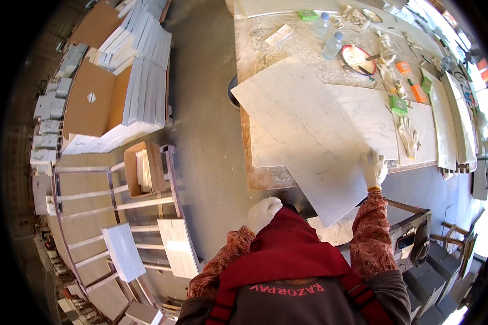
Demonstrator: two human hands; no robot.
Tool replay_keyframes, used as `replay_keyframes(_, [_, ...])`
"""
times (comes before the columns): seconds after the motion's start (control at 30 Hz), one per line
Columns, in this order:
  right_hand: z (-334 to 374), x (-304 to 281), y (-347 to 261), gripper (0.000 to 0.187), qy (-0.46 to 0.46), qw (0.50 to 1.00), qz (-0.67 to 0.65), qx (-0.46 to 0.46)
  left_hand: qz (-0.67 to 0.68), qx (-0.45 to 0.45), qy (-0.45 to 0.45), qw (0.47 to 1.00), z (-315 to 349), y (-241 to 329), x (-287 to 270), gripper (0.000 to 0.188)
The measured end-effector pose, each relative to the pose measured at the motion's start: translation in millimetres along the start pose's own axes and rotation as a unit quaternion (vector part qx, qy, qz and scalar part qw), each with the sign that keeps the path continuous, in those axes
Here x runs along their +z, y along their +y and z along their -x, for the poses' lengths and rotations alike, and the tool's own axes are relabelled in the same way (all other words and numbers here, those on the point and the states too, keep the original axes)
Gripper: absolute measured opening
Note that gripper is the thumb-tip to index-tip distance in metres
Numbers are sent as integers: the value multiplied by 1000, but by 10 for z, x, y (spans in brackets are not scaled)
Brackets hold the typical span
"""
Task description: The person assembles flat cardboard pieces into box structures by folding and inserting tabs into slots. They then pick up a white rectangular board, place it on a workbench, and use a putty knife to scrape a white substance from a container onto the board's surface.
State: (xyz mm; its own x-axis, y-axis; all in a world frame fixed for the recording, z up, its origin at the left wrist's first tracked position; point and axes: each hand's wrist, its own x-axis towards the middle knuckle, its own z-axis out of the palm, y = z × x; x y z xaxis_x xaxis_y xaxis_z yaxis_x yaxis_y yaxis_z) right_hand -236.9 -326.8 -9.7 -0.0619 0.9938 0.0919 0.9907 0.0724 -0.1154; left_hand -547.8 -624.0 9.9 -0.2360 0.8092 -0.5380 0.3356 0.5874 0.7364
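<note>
Head view: the left hand [264, 213], white-gloved, is curling beside the red cloth [295, 254] at lower centre, and whether it is holding anything I cannot tell; the right hand [374, 169], likewise gloved, is gripping the right edge of a large grey-veined white slab [303, 141]; that slab is lying aslant across the centre of the frame, partly covering other pale slabs [366, 108] and jutting over the near edge of the worktable [274, 176]; farther up, toward the upper right, the table's dusty, whitened top is carrying a loose glove [408, 136], a green box [398, 105], a red-rimmed bowl [358, 58] and clear bottles [333, 46]; at lower left, a slatted rack [84, 169] is bearing an open carton [129, 176] and two pale panels [178, 248]; a grey-brown floor [200, 70] is stretching up the frame between rack and table; beyond, at upper left, long white pieces [146, 89] are standing packed beside brown cardboard [88, 100]; bright light is washing the far right rim.
</note>
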Motion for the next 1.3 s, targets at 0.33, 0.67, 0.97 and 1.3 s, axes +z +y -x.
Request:
replay_keyframes(0.33, [1439,204,-57,51,-191,910,-342,134,279,-55,82,955,174,-435,-89,53])
replay_keyframes(0.67, [2426,145,-1641,45,-458,596,-646,133,442,-56,128,886,288,-984,-551,63])
replay_keyframes(0.97, [1778,-15,-1289,24,70,924,-375,8,342,12,104,934,-403,-1054,-1093,21])
replay_keyframes(1.3, [372,64,-17,61,143,986,-29,-80,-203,3,446,872,-1258,-214,-1516,65])
